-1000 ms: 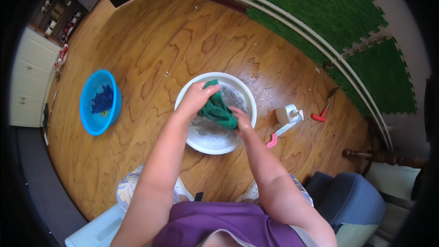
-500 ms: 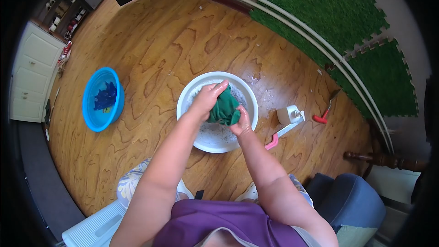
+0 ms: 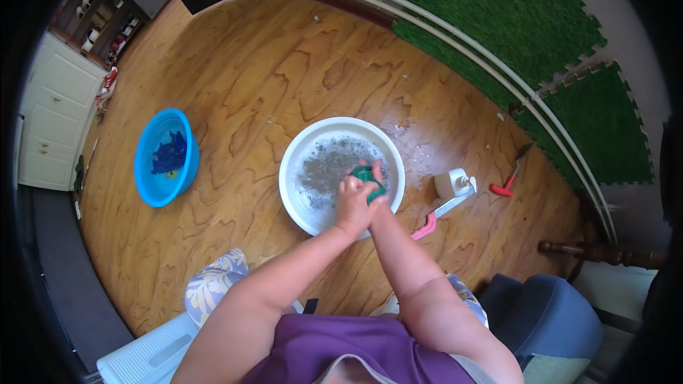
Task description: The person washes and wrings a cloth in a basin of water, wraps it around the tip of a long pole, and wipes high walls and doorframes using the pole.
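Observation:
A wet green cloth is bunched up small over the right side of a white basin. My left hand is closed on it from the near left, with the thumb across the bundle. Pressed close beside it, my right hand wraps round the cloth from the right, its fingertips showing past the far side. Much of the cloth is hidden between my hands. Grey, sudsy water lies in the basin, with foam along the wall.
A blue basin to the left holds dark blue fabric in water. Right of the white basin are a white pump bottle, a pink-handled tool and a red-handled tool. A dark padded seat stands at lower right.
My hands have come together and shifted toward the near right of the basin. The green cloth, spread longer between them before, is now squeezed into a small bundle.

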Motion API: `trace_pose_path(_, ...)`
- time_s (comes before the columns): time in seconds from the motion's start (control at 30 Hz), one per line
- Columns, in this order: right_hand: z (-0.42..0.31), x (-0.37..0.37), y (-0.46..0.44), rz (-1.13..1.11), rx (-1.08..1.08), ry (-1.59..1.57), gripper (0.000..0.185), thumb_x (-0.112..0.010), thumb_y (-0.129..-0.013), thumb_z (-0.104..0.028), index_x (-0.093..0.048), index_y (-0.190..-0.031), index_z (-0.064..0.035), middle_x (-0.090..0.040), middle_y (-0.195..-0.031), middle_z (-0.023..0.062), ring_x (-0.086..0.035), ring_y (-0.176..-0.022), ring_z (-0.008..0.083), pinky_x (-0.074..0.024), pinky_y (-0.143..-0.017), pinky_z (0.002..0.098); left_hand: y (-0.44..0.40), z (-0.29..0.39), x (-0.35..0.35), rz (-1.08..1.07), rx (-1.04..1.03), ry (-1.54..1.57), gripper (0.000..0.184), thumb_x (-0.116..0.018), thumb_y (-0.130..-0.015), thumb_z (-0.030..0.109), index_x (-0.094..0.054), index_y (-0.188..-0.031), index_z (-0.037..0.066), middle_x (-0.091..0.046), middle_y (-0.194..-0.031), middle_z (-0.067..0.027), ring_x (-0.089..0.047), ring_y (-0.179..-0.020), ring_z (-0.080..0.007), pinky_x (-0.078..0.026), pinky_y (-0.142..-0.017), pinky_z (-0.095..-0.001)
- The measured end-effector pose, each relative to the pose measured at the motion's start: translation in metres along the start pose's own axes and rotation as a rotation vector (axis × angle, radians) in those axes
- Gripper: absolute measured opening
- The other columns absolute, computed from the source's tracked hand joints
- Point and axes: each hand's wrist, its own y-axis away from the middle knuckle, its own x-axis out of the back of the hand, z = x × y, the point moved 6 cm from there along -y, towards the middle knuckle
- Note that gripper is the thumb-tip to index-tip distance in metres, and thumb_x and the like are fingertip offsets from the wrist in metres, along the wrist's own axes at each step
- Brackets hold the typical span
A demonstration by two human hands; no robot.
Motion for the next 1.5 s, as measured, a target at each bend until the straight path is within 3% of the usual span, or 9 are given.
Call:
trace_pose_path(0.23, 0.029, -0.012, -0.003, 0.307, 0.096, 0.255, 0.023, -0.053, -0.088, -0.026, -0.058, -0.097, -0.0051, -0.063, -0.088, 0.0101, -0.062, -0.073, 0.0186, -0.0528, -0.067, 0.0352, -0.056, -0.102, 0.012, 0.288, 0.438, 0.115, 0.016, -0.065, -0.075, 0.021, -0.063, -0.078, 0.005, -0.052, -0.098, -0.018, -0.053, -0.091, -0.0357, -0.043, -0.082, -0.0408)
trace_pose_path(0.53, 0.011, 0.009, -0.007, -0.125, 0.217, -0.173, 0.035, -0.045, -0.091, -0.047, -0.052, -0.095, -0.0125, -0.058, -0.082, 0.0061, -0.058, -0.075, 0.0227, -0.0507, -0.066, 0.0377, -0.021, -0.022, -0.018, 0.147, 0.022, 0.08, 0.015, -0.067, -0.074, 0.022, -0.063, -0.069, 0.008, -0.053, -0.093, -0.0149, -0.051, -0.087, -0.0327, -0.042, -0.08, -0.0413)
trace_pose_path(0.67, 0.019, -0.008, -0.006, 0.25, 0.074, 0.354, 0.025, -0.05, -0.091, -0.03, -0.058, -0.094, -0.0067, -0.062, -0.087, 0.0087, -0.061, -0.076, 0.0186, -0.0521, -0.071, 0.0347, -0.052, -0.084, 0.002, 0.126, 0.476, 0.273, 0.009, -0.059, -0.078, 0.012, -0.062, -0.082, 0.004, -0.053, -0.097, -0.0193, -0.052, -0.098, -0.0335, -0.042, -0.087, -0.0405)
trace_pose_path(0.93, -0.032, 0.015, -0.01, -0.11, 0.026, 0.05, 0.021, -0.052, -0.09, -0.029, -0.057, -0.089, -0.0082, -0.062, -0.086, 0.0096, -0.06, -0.076, 0.0205, -0.0511, -0.064, 0.0312, 0.012, 0.041, -0.009, 0.171, -0.235, -0.056, 0.017, -0.051, -0.083, 0.011, -0.058, -0.098, 0.006, -0.047, -0.119, -0.0191, -0.045, -0.112, -0.0388, -0.033, -0.098, -0.0466)
trace_pose_path(1.13, 0.008, -0.002, -0.011, 0.289, 0.064, 0.396, 0.027, -0.052, -0.088, -0.027, -0.057, -0.103, -0.0042, -0.063, -0.091, 0.0104, -0.061, -0.081, 0.0206, -0.0515, -0.071, 0.0349, -0.053, -0.075, 0.009, 0.133, 0.392, 0.192, 0.015, -0.05, -0.087, 0.014, -0.056, -0.088, 0.0, -0.05, -0.108, -0.0203, -0.05, -0.096, -0.0374, -0.041, -0.086, -0.041)
trace_pose_path(1.27, -0.012, -0.002, -0.004, 0.062, -0.184, 0.137, 0.026, -0.051, -0.089, -0.036, -0.057, -0.093, -0.0119, -0.059, -0.078, 0.0066, -0.058, -0.073, 0.023, -0.0495, -0.06, 0.0395, -0.022, -0.014, -0.011, 0.126, -0.14, 0.14, 0.014, -0.055, -0.082, 0.017, -0.06, -0.085, 0.004, -0.053, -0.102, -0.019, -0.048, -0.1, -0.0361, -0.04, -0.087, -0.0447)
trace_pose_path(1.3, -0.028, -0.017, 0.016, 0.21, 0.154, 0.252, 0.023, -0.048, -0.091, -0.036, -0.057, -0.091, -0.0148, -0.057, -0.075, 0.0063, -0.056, -0.071, 0.0229, -0.048, -0.057, 0.0366, -0.016, -0.001, -0.014, 0.127, -0.14, 0.139, 0.014, -0.055, -0.082, 0.017, -0.06, -0.085, 0.004, -0.053, -0.102, -0.019, -0.048, -0.1, -0.0361, -0.04, -0.087, -0.0447)
trace_pose_path(1.37, -0.024, -0.013, 0.005, 0.052, -0.016, 0.099, 0.02, -0.046, -0.092, -0.033, -0.057, -0.093, -0.0163, -0.057, -0.076, 0.0053, -0.056, -0.071, 0.0214, -0.0481, -0.06, 0.0332, 0.006, 0.039, -0.004, 0.521, -0.54, -0.234, 0.024, -0.062, -0.08, 0.028, -0.065, -0.097, 0.011, -0.061, -0.085, -0.0067, -0.057, -0.061, -0.0262, -0.047, -0.055, -0.0369)
trace_pose_path(1.5, -0.004, 0.002, 0.0, 0.1, 0.198, 0.446, 0.024, -0.049, -0.091, -0.03, -0.057, -0.101, -0.0103, -0.06, -0.089, 0.0062, -0.058, -0.084, 0.0184, -0.0492, -0.072, 0.0306, -0.034, -0.016, 0.011, 0.104, 0.034, 0.008, 0.019, -0.052, -0.085, 0.021, -0.06, -0.086, 0.004, -0.056, -0.098, -0.017, -0.053, -0.092, -0.0379, -0.043, -0.083, -0.0442)
